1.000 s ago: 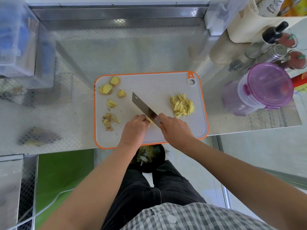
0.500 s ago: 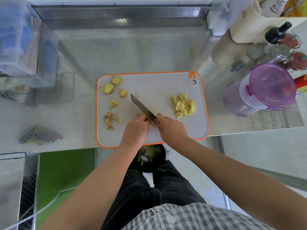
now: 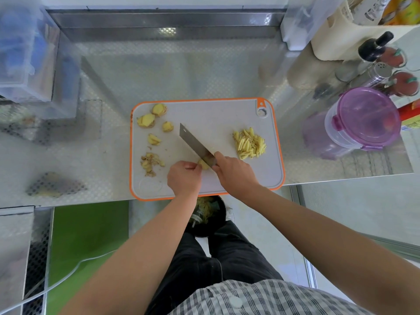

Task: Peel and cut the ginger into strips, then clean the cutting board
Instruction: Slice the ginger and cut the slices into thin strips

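On the cutting board (image 3: 204, 114), the left hand (image 3: 184, 178) pinches one ginger piece (image 3: 203, 163) against the knife (image 3: 193, 140), which the right hand (image 3: 234, 173) grips. Four ginger chunks (image 3: 146, 120) and one peel heap (image 3: 150, 163) lie to the left, and one pile of strips (image 3: 250, 143) to the right.

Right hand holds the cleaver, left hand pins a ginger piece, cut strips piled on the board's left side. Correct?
Not quite. Head view: the pile of yellow ginger strips lies on the right side of the grey orange-rimmed cutting board. Rest is right.
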`<state>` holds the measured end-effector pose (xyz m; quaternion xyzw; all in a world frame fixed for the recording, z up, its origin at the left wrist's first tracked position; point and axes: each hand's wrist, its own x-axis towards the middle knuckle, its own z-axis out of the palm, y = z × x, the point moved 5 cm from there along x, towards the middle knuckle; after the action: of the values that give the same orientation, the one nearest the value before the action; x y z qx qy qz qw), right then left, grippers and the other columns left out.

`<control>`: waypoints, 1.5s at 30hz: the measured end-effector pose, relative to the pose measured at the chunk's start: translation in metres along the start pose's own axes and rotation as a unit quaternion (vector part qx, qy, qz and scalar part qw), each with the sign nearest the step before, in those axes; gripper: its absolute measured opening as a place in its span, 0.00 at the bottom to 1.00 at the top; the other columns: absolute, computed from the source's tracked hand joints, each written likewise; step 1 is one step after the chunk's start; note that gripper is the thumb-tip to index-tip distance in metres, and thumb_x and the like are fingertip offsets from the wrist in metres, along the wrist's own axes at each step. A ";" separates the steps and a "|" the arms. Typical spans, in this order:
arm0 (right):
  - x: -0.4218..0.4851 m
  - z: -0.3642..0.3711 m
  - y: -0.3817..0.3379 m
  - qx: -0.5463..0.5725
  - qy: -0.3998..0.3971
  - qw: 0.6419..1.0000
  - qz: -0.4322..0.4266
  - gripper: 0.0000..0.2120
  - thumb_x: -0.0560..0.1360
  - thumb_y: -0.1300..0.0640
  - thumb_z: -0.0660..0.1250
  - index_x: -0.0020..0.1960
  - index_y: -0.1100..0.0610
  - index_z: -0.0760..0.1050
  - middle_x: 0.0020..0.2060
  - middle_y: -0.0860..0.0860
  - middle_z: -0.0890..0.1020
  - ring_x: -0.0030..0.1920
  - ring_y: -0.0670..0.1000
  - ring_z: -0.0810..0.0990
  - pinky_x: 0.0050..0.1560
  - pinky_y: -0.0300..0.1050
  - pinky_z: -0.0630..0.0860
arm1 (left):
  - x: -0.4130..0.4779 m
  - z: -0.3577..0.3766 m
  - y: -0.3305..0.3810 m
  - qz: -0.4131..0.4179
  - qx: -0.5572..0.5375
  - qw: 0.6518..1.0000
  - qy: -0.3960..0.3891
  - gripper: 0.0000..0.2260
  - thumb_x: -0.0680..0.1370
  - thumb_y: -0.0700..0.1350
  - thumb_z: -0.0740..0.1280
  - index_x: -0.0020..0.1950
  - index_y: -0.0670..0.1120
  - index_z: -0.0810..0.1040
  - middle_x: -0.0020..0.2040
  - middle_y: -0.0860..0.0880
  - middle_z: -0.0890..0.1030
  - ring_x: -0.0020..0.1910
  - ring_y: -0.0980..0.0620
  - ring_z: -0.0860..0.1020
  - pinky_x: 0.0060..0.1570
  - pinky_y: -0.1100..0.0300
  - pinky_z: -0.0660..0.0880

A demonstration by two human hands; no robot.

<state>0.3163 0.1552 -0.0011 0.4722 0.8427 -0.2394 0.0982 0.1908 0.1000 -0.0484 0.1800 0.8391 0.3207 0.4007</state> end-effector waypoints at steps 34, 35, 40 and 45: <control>-0.007 0.005 0.001 -0.027 -0.004 0.999 -0.020 0.07 0.82 0.55 0.51 0.56 0.57 0.63 0.37 0.50 0.71 0.35 0.57 0.72 0.34 0.47 0.66 | -0.005 -0.006 0.011 -0.026 -0.021 0.999 0.007 0.14 0.70 0.39 0.70 0.24 0.48 0.78 0.25 0.47 0.80 0.29 0.45 0.82 0.42 0.48 0.81; -0.006 0.006 0.001 -0.028 -0.007 0.999 -0.015 0.06 0.82 0.55 0.51 0.56 0.57 0.63 0.37 0.51 0.71 0.35 0.57 0.72 0.34 0.47 0.66 | -0.004 -0.006 0.011 -0.026 -0.020 0.999 0.005 0.14 0.70 0.39 0.69 0.24 0.48 0.78 0.25 0.47 0.80 0.29 0.45 0.82 0.42 0.47 0.81; 0.002 0.009 -0.007 -0.035 -0.008 0.999 -0.004 0.06 0.82 0.57 0.53 0.57 0.57 0.64 0.39 0.51 0.71 0.37 0.58 0.74 0.35 0.47 0.67 | -0.001 -0.004 0.008 -0.029 -0.022 0.999 0.000 0.13 0.69 0.38 0.69 0.24 0.47 0.79 0.25 0.46 0.80 0.30 0.43 0.82 0.41 0.45 0.81; 0.000 0.005 -0.003 0.007 0.015 1.000 -0.007 0.08 0.82 0.55 0.53 0.58 0.57 0.65 0.44 0.53 0.77 0.41 0.59 0.76 0.37 0.48 0.68 | 0.000 -0.004 0.006 -0.033 -0.028 0.999 0.001 0.11 0.69 0.37 0.69 0.27 0.45 0.80 0.24 0.46 0.80 0.27 0.46 0.81 0.41 0.46 0.81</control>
<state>0.3136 0.1518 -0.0042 0.4702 0.8458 -0.2388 0.0806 0.1886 0.1027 -0.0424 0.1410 0.8359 0.3309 0.4146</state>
